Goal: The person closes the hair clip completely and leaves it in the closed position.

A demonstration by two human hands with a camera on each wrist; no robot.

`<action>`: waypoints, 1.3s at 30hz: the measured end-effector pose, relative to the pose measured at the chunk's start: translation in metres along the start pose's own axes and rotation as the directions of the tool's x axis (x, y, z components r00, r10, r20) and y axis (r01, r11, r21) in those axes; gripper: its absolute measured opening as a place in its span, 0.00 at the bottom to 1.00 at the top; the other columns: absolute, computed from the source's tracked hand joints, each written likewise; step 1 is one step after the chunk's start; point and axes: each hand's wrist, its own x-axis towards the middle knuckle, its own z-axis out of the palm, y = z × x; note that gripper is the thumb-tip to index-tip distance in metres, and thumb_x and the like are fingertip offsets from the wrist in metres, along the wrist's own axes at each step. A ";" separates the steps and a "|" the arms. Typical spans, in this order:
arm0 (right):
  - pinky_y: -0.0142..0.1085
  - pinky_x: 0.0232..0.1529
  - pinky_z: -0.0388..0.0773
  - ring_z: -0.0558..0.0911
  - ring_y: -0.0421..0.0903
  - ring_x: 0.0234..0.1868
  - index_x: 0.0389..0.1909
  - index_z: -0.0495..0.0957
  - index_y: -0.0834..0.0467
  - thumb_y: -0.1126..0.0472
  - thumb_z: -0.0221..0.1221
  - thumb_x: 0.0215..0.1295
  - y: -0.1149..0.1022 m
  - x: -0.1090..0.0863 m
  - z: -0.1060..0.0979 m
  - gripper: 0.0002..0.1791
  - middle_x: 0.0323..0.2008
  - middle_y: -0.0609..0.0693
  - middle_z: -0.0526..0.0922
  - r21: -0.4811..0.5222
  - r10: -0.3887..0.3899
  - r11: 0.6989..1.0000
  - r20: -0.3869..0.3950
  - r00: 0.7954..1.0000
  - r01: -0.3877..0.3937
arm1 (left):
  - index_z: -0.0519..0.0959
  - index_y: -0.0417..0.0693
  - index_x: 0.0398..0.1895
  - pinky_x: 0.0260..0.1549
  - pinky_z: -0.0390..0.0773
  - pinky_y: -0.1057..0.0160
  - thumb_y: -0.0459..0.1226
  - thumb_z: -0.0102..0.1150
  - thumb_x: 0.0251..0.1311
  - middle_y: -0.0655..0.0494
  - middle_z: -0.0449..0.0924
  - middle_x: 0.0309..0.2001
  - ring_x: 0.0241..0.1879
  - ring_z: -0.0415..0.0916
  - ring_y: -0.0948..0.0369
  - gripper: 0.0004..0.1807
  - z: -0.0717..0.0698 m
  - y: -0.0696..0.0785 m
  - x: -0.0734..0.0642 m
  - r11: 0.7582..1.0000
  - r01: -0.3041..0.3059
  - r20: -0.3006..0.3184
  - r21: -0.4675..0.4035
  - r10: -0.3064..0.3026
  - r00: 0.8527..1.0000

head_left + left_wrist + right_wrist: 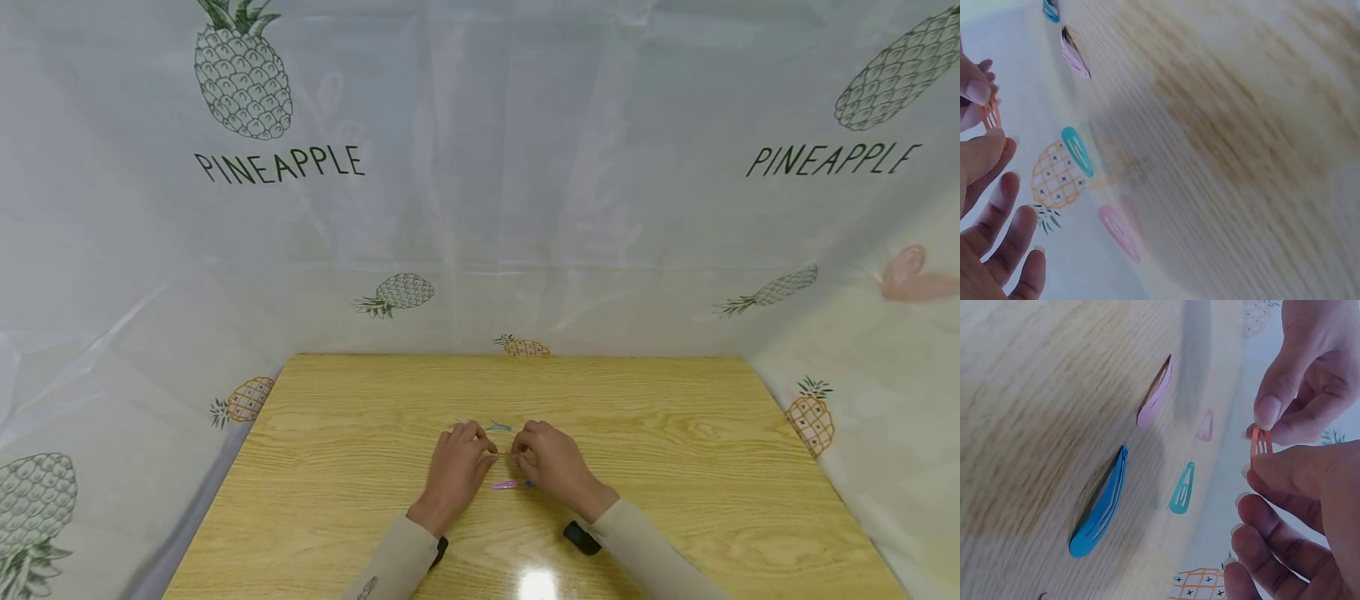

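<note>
An orange snap hair clip (1261, 442) is stretched between the hands above the table, pinched at one end by the left hand (456, 471) and at the other by the right hand (558, 467). Thumb and index finger of each hand hold it; the right hand's other fingers are loosely spread in the right wrist view. On the table beyond lie a teal hair clip (1077, 151) and a pink one (1119, 233). Nearer the person are a lilac clip (1155, 397) and a blue clip (1100, 509), the latter partly hidden by the right hand in the head view.
A wood-grain table (360, 400) stretches under the hands. Behind and beside it hangs a white pineapple-print sheet (480, 208). At the lower edge of the right wrist view a small purple bit (1044, 596) shows, too cut off to identify.
</note>
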 end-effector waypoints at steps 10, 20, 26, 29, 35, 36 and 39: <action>0.30 0.34 0.81 0.82 0.39 0.35 0.32 0.88 0.55 0.67 0.75 0.62 -0.003 -0.006 -0.005 0.05 0.32 0.42 0.81 0.053 -0.052 0.997 -0.018 0.999 0.053 | 0.90 0.54 0.33 0.43 0.74 0.60 0.41 0.76 0.61 0.62 0.78 0.42 0.44 0.75 0.61 0.03 -0.005 0.005 -0.005 0.997 -0.064 -0.054 0.040 0.066 0.996; 0.32 0.38 0.82 0.81 0.39 0.38 0.34 0.88 0.55 0.68 0.74 0.63 -0.002 -0.011 -0.009 0.06 0.35 0.42 0.83 0.127 -0.076 0.989 0.018 0.997 0.074 | 0.89 0.57 0.32 0.43 0.73 0.61 0.41 0.75 0.61 0.64 0.77 0.43 0.45 0.73 0.62 0.02 -0.008 0.002 -0.008 0.993 -0.121 -0.047 0.003 0.121 0.992; 0.31 0.38 0.81 0.80 0.37 0.38 0.35 0.87 0.55 0.68 0.73 0.63 0.001 -0.012 -0.011 0.06 0.36 0.41 0.83 0.165 -0.112 0.981 0.032 0.993 0.105 | 0.89 0.56 0.33 0.46 0.74 0.59 0.40 0.74 0.63 0.64 0.77 0.44 0.46 0.73 0.62 0.02 -0.011 0.000 -0.009 0.988 -0.145 -0.002 -0.049 0.145 0.989; 0.30 0.38 0.80 0.79 0.36 0.38 0.35 0.87 0.55 0.68 0.73 0.63 0.002 -0.013 -0.012 0.06 0.36 0.40 0.83 0.181 -0.141 0.975 0.032 0.990 0.133 | 0.89 0.57 0.33 0.48 0.75 0.59 0.41 0.73 0.64 0.65 0.77 0.45 0.47 0.73 0.63 0.02 -0.014 -0.001 -0.009 0.986 -0.158 0.014 -0.056 0.159 0.987; 0.31 0.38 0.79 0.76 0.34 0.36 0.35 0.87 0.53 0.69 0.72 0.63 0.005 -0.014 -0.013 0.08 0.36 0.39 0.84 0.218 -0.191 0.958 0.011 0.981 0.184 | 0.90 0.57 0.33 0.47 0.75 0.59 0.40 0.75 0.62 0.64 0.77 0.44 0.45 0.73 0.63 0.02 -0.016 -0.002 -0.008 0.978 -0.194 0.033 -0.082 0.197 0.980; 0.32 0.39 0.80 0.76 0.34 0.37 0.35 0.87 0.53 0.70 0.73 0.62 0.006 -0.015 -0.012 0.08 0.36 0.39 0.84 0.225 -0.201 0.955 0.008 0.980 0.194 | 0.90 0.57 0.33 0.46 0.75 0.60 0.39 0.75 0.61 0.64 0.77 0.44 0.45 0.73 0.63 0.02 -0.016 -0.003 -0.008 0.976 -0.202 0.035 -0.085 0.205 0.978; 0.35 0.42 0.81 0.77 0.34 0.37 0.35 0.88 0.52 0.70 0.73 0.61 0.007 -0.015 -0.011 0.09 0.37 0.39 0.84 0.237 -0.219 0.948 0.005 0.976 0.212 | 0.91 0.57 0.34 0.46 0.75 0.60 0.39 0.76 0.60 0.64 0.77 0.44 0.44 0.73 0.63 0.02 -0.017 -0.004 -0.009 0.973 -0.209 0.043 -0.098 0.214 0.976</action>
